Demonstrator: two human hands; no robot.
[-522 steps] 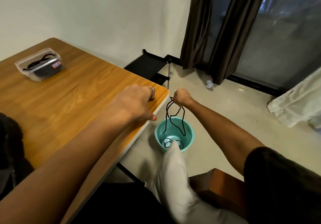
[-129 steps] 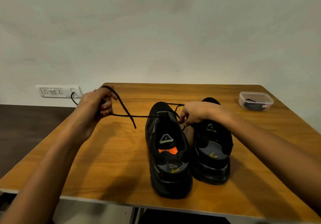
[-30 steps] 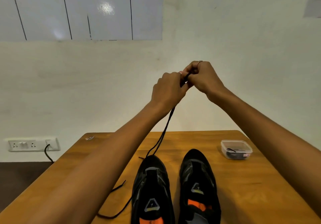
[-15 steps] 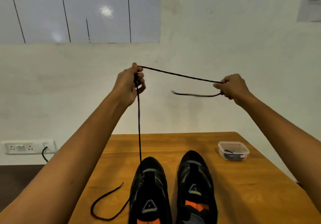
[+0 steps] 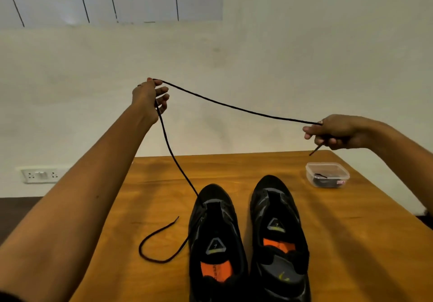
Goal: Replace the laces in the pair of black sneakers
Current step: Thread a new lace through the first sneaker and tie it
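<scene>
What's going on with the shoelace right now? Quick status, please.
Left hand and right hand both grip the black lace, stretched overhead. Lace runs down into left sneaker. Nothing in the way.

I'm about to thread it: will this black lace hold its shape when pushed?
Probably not: the lace sags between the left hand and right hand, so it's floppy. Its loose end curls on the table, likely light.

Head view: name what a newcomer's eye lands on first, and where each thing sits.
The black lace strung in mid-air between the raised left hand and the lower right hand, then dropping into the left sneaker. Next, the right sneaker beside it on the wooden table, orange insoles showing. A clear plastic box sits far right.
</scene>
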